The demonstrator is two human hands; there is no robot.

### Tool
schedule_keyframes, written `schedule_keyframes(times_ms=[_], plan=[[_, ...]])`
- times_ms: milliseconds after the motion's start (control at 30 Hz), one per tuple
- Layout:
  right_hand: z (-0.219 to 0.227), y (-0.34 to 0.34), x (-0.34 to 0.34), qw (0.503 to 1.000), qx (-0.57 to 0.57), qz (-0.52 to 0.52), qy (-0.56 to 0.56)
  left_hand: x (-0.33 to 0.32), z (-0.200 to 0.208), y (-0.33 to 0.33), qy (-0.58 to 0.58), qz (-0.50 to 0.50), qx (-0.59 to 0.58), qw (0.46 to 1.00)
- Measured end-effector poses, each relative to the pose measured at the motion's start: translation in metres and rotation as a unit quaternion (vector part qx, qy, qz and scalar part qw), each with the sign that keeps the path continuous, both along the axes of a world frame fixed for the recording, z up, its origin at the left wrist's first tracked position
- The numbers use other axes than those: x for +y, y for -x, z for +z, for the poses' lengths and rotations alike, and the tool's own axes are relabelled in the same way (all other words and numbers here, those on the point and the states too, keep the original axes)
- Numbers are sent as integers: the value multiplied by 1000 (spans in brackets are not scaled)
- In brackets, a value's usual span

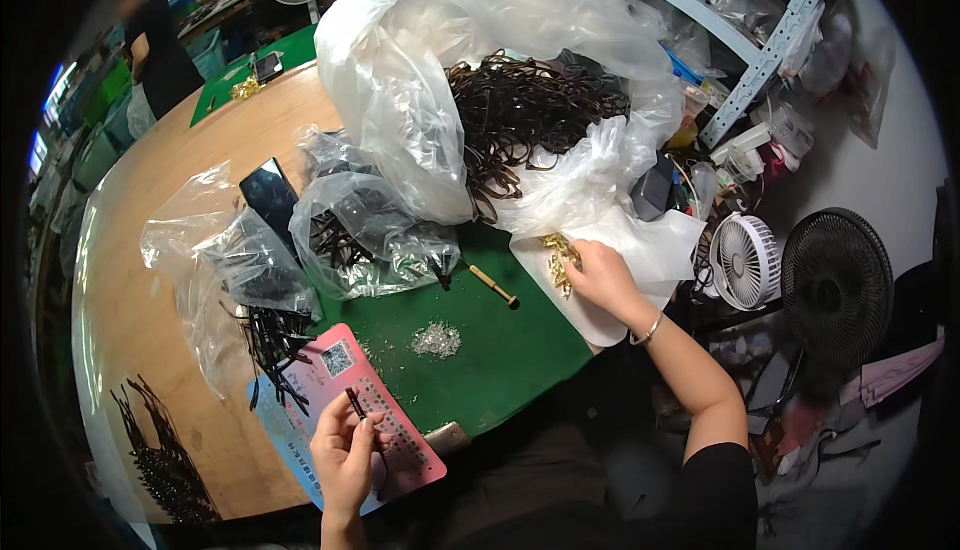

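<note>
My left hand is closed on a thin black strap, one end standing up past the fingers and the rest hanging below. It is over a pink and blue printed card. On the right, my right hand, with a silver bangle at the wrist, reaches into a pile of small gold metal pieces on a white sheet. Its fingers are bent together among the pieces; what they pinch is hidden. Between the hands, a heap of small clear bits lies on the green mat.
A big plastic bag spills dark brown straps. Bundles of black straps and a dark phone lie left. A wooden-handled tool rests on the mat. Fans and a metal shelf stand right. A person stands far left.
</note>
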State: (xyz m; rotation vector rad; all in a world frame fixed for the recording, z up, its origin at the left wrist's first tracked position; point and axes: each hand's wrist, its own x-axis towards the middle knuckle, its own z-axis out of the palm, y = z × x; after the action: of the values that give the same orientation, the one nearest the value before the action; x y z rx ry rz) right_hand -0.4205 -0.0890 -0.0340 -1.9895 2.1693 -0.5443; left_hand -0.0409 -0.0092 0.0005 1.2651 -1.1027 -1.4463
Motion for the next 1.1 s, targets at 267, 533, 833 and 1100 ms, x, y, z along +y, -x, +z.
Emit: schedule_keyframes(times_ms=[267, 533, 833, 1100], plan=[[-29, -19, -14, 997, -33, 67, 31, -12, 1, -12, 62, -7, -104, 993], [-27, -19, -9, 997, -79, 14, -6, -158, -24, -51, 327, 116, -421, 838], [-36, 3, -8, 995, 28, 91, -33, -127, -20, -47, 269, 10, -417, 868], [0, -7, -16, 997, 44, 66, -22, -32, -4, -38, 80, -110, -103, 985]])
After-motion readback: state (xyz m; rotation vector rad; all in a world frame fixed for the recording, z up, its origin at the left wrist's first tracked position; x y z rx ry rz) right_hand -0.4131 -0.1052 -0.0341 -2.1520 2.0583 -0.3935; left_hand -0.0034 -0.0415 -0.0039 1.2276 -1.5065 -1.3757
